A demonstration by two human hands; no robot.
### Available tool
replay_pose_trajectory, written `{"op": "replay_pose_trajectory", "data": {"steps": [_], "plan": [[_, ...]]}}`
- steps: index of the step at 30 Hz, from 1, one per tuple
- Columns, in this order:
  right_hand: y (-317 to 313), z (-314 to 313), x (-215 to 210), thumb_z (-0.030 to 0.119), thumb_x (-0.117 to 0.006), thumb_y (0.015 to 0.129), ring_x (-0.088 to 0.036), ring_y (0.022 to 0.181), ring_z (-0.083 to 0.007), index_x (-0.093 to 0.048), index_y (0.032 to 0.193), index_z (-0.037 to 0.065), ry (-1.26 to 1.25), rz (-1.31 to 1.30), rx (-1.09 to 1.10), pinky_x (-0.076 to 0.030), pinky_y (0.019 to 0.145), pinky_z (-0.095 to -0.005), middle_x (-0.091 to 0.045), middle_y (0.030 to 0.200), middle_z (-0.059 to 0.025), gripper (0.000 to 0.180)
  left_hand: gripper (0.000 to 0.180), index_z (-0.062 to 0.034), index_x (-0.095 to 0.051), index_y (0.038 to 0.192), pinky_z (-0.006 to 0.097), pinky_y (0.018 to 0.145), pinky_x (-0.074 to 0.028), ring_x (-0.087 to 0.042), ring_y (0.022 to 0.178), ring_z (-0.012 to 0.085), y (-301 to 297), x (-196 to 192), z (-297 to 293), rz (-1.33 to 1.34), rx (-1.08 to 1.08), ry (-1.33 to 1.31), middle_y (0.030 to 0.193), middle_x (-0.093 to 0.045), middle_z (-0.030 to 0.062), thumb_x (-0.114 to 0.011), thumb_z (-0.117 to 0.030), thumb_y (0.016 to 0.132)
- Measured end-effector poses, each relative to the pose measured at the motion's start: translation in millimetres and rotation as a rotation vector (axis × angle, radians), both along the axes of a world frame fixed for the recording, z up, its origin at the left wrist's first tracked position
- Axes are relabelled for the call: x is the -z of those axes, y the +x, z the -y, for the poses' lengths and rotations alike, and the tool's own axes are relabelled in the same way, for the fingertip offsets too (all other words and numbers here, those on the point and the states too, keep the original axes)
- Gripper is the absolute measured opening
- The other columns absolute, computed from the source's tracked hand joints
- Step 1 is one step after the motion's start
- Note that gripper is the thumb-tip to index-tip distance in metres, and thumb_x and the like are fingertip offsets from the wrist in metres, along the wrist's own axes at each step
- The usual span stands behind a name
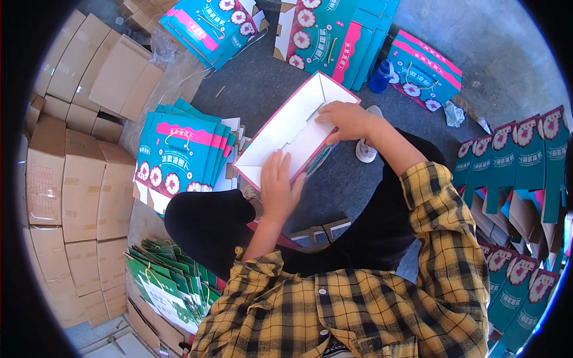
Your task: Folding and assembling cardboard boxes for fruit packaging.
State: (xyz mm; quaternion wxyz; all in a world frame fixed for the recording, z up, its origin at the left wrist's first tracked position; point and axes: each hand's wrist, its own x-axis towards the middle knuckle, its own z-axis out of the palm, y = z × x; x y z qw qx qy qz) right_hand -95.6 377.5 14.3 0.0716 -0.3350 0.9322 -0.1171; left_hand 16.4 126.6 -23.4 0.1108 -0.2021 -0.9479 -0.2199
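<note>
A carton gift box [298, 128] with a white face turned up and pink edges is tilted in front of me, above my legs. White flaps meet along a notched seam across that face. My left hand [279, 186] grips the box's near left edge, fingers laid on the white flap and thumb along the side wall. Around the near right edge, my right hand [352, 121] has its bent fingers on the white flaps near the seam. The thumb lies lower, by the printed side. The box's underside is hidden.
Flat teal cartons [179, 149] lie stacked at left, with more stacks [334, 36] ahead. A finished-looking teal box [427, 68] stands beside a blue bottle [380, 77]. Brown cartons [80, 185] are piled far left, green bags [167, 280] lower left, and rows of teal boxes [519, 155] at right.
</note>
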Motion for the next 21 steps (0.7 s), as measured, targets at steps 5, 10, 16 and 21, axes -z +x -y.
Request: {"op": "replay_pose_trajectory", "data": {"steps": [5, 10, 16, 21], "plan": [[-20, -23, -6, 0.044, -0.058, 0.087, -0.054, 0.111, -0.0336, -0.061, 0.115, 0.005, -0.354, -0.058, 0.368, -0.043, 0.095, -0.0404, -0.060, 0.116, -0.0157, 0.048, 0.057, 0.0033, -0.043, 0.131, 0.046, 0.108, -0.029, -0.037, 0.131, 0.0354, -16, 17, 54, -0.237, -0.337, 0.424, 0.137, -0.041, 0.0213, -0.062, -0.028, 0.086], [-49, -48, 35, 0.050, -0.043, 0.093, -0.053, 0.113, -0.0358, -0.059, 0.118, 0.003, -0.419, -0.035, 0.688, -0.042, 0.096, -0.0399, -0.060, 0.115, -0.0189, 0.056, 0.079, 0.0008, -0.036, 0.140, 0.040, 0.109, -0.026, -0.032, 0.134, 0.0322, -33, 30, 82, 0.845, -0.705, 1.586, 0.145, -0.034, 0.0183, -0.040, -0.062, 0.092], [-57, -53, 44, 0.069, -0.034, 0.089, -0.063, 0.093, -0.0230, -0.057, 0.119, -0.001, -0.761, 0.845, 0.923, -0.051, 0.058, -0.0287, -0.063, 0.111, -0.0175, 0.080, 0.045, -0.0036, -0.059, 0.116, 0.048, 0.084, -0.051, -0.063, 0.099, 0.0342, -34, 101, 115, 1.001, -0.463, 1.832, 0.106, -0.065, 0.0148, -0.043, -0.037, 0.091], [-35, -45, 38, 0.056, -0.045, 0.093, -0.065, 0.081, -0.0155, -0.064, 0.110, 0.005, -0.678, 0.958, 0.873, -0.051, 0.075, -0.0288, -0.068, 0.095, -0.0046, 0.057, 0.042, 0.0025, -0.061, 0.104, 0.045, 0.075, -0.054, -0.066, 0.088, 0.0330, -29, 100, 103, 1.118, -0.649, 1.440, 0.099, -0.067, 0.0174, -0.045, -0.031, 0.086]]}}
